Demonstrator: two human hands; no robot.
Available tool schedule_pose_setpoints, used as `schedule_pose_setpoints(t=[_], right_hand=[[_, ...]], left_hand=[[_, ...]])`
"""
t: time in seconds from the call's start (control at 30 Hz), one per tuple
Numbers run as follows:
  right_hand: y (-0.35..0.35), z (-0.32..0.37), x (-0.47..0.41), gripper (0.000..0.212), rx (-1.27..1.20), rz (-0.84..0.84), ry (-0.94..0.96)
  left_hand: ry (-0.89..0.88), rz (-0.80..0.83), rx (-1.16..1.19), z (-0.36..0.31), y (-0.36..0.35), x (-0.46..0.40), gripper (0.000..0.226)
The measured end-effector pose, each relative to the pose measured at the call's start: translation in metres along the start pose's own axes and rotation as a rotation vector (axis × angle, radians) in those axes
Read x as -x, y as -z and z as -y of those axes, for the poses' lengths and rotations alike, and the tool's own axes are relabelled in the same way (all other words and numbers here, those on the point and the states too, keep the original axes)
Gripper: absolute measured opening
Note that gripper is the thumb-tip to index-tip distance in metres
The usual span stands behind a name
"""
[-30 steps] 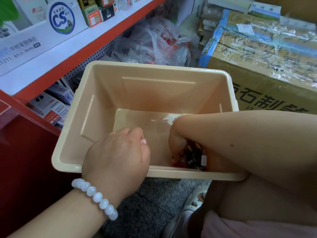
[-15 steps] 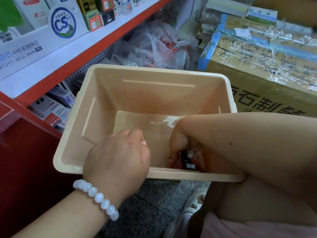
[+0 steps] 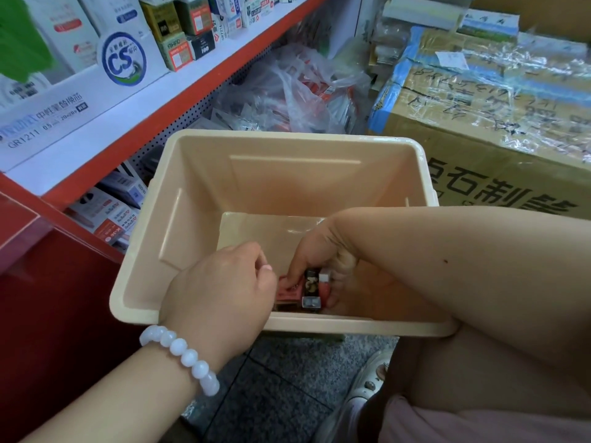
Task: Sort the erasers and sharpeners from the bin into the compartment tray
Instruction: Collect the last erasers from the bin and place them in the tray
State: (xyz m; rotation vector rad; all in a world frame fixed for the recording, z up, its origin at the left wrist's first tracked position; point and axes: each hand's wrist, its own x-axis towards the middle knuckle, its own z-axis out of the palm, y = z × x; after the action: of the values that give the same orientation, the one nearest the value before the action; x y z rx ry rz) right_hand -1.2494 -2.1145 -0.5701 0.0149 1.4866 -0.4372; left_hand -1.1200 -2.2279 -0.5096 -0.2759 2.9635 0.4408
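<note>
A beige plastic bin [image 3: 297, 145] stands on the floor in front of me. At its near inner wall lies a small cluster: a red flat piece [image 3: 289, 292], a black piece [image 3: 311, 287] and a pink-and-white piece [image 3: 324, 282]. My right hand [image 3: 323, 251] reaches down into the bin, its fingers curled round this cluster and a fingertip on the red piece. My left hand [image 3: 220, 292] hovers over the near rim with curled fingers, and I cannot tell whether it holds anything. No compartment tray is in view.
A red-edged shelf [image 3: 179, 91] with stationery boxes runs along the left. A red cabinet side [image 3: 48, 298] stands at left. Plastic bags [image 3: 297, 91] lie behind the bin. A taped cardboard carton [image 3: 499, 129] stands at right. My shoe [image 3: 367, 385] rests on the speckled floor.
My right hand has pulled the small pieces together and lifted them into plainer sight near the bin's front wall. My left hand has barely moved.
</note>
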Motion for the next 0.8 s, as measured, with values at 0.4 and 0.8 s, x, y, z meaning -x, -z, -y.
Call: schedule_pose_setpoints(t=[0.4, 0.8], right_hand=[[0.003, 0.036, 0.057, 0.021, -0.364, -0.282, 0.487], [-0.003, 0.047, 0.108, 0.07, -0.227, -0.312, 0.681]], left_hand=[[0.847, 0.439, 1.644, 0.006, 0.009, -0.061, 0.054], [0.557, 0.294, 2.2, -0.011, 0.01, -0.063, 0.052]])
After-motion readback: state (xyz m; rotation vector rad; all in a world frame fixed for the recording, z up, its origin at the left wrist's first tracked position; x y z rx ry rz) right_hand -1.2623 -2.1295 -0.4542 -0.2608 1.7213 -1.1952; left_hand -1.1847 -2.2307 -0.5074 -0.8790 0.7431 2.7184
